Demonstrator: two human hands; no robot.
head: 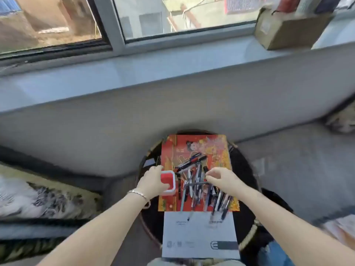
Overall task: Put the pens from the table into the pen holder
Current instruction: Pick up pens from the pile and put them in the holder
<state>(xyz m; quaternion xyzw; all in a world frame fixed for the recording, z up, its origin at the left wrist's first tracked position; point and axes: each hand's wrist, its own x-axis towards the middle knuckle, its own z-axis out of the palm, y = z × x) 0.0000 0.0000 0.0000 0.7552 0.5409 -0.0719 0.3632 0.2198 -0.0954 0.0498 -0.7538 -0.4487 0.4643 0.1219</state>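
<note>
A small red pen holder (168,181) with a white rim stands at the left edge of a red patterned board (221,150). My left hand (152,180) wraps around its left side. Several pens (197,181) lie in a loose heap on the board, mostly dark and grey, some spilling toward the front. My right hand (221,178) hovers over the right part of the heap with fingers curled down, pinching at a pen; whether it holds one I cannot tell. A silver bracelet sits on my left wrist.
The board rests on a dark round stool (247,189), with a white printed sheet (199,235) in front of it. A grey wall and windowsill (134,73) rise behind. A cardboard box (288,29) stands on the sill. Patterned cushions lie left (48,198).
</note>
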